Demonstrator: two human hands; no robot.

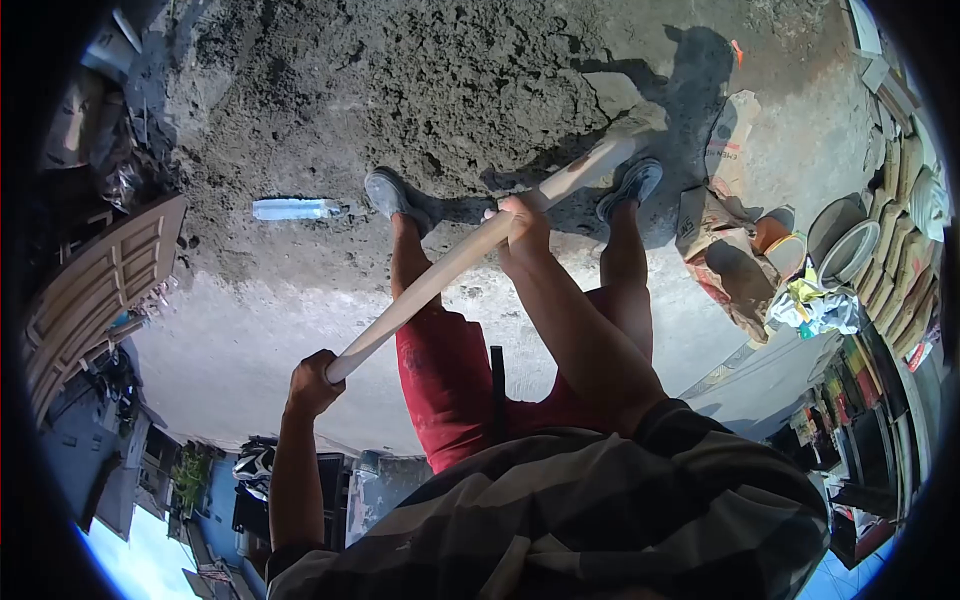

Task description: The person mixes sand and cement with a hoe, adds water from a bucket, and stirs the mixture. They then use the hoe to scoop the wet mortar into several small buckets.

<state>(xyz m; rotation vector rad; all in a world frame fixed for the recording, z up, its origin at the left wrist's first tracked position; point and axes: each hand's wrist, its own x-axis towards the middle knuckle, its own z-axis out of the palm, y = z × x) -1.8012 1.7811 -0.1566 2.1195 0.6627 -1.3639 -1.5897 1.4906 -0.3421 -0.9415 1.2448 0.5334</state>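
Note:
My left hand (315, 383) is closed around the lower end of a shovel's pale wooden handle (425, 285). Farther up, my right hand (525, 232) grips the same handle, which slants up to the right across my legs. At its far end the grey shovel blade (632, 122) blends with the ground, so its outline is hard to make out. Past my feet spreads a heap of wet, lumpy grey mortar (450, 90), close to the blade's end. My two shoes stand apart at its near edge.
A clear plastic bottle (292, 209) lies on the ground left of my feet. Wooden door panels (110, 285) lean at the left. On the right are a torn paper bag (735, 265), round containers (850, 252) and stacked bags (900, 235). A shadow falls beyond my right foot.

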